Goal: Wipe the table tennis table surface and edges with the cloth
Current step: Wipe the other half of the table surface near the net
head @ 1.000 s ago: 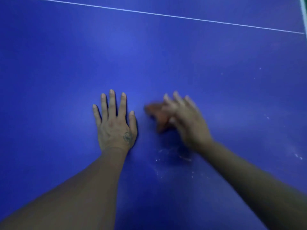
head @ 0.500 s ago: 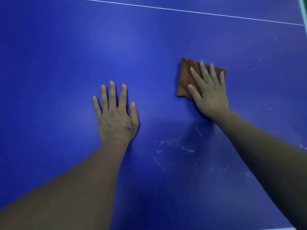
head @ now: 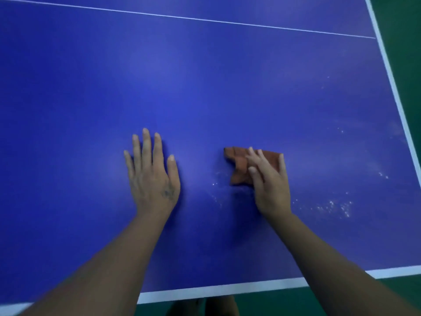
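The blue table tennis table (head: 205, 87) fills the view. A folded orange-brown cloth (head: 239, 167) lies on it right of centre. My right hand (head: 270, 185) presses flat on the cloth with straight fingers, covering its right and lower part. My left hand (head: 152, 176) rests palm down on the bare surface to the cloth's left, fingers spread and straight. White dust specks (head: 332, 206) lie on the surface right of my right wrist, and a few more (head: 215, 185) sit just left of the cloth.
A white border line (head: 227, 289) marks the near table edge, another (head: 391, 87) the right edge. A thin white centre line (head: 205, 19) crosses the far part. Green floor (head: 405, 42) lies beyond the edges. My feet (head: 205, 306) show below the near edge.
My right hand slid the cloth back toward me and to the left, from the far right reach. My left hand stayed planted. The view pulled back, showing the table's near and right edges.
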The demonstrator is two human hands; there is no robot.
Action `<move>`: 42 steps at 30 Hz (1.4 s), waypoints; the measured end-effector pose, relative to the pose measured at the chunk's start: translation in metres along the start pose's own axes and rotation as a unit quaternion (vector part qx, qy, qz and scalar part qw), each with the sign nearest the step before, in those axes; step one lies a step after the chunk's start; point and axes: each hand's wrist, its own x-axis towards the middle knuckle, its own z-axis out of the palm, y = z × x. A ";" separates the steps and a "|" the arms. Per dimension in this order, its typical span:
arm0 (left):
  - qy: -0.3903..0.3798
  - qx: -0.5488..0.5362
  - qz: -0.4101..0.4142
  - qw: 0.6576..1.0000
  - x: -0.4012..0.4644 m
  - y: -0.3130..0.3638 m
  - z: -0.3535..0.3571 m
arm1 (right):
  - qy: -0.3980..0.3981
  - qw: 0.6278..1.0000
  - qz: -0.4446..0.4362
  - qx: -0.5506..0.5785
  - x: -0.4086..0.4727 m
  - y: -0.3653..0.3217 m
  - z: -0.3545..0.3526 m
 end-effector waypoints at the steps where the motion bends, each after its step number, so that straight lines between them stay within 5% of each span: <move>1: -0.005 0.013 -0.004 1.000 -0.020 -0.006 -0.002 | 0.022 0.999 0.005 0.023 0.014 -0.006 -0.004; 4: -0.041 0.076 0.006 0.996 -0.066 -0.023 0.000 | 0.042 0.999 -0.006 0.034 0.069 -0.021 -0.009; 9: -0.070 0.117 0.002 0.991 -0.070 -0.027 0.006 | -0.139 0.977 -0.116 -0.109 0.137 -0.019 0.008; 18: -0.066 0.112 -0.003 0.991 -0.072 -0.026 0.004 | -0.082 0.946 -0.168 -0.264 0.148 0.010 0.022; 33: -0.058 0.095 -0.004 0.994 -0.070 -0.024 0.000 | -0.167 0.943 -0.250 -0.142 -0.073 -0.035 0.051; 37: -0.062 0.101 -0.006 0.993 -0.071 -0.024 0.001 | -0.142 0.960 -0.233 -0.060 -0.025 -0.032 0.025; 42: -0.057 0.105 -0.006 0.993 -0.072 -0.025 0.002 | -0.046 0.991 -0.085 -0.087 0.103 0.020 -0.027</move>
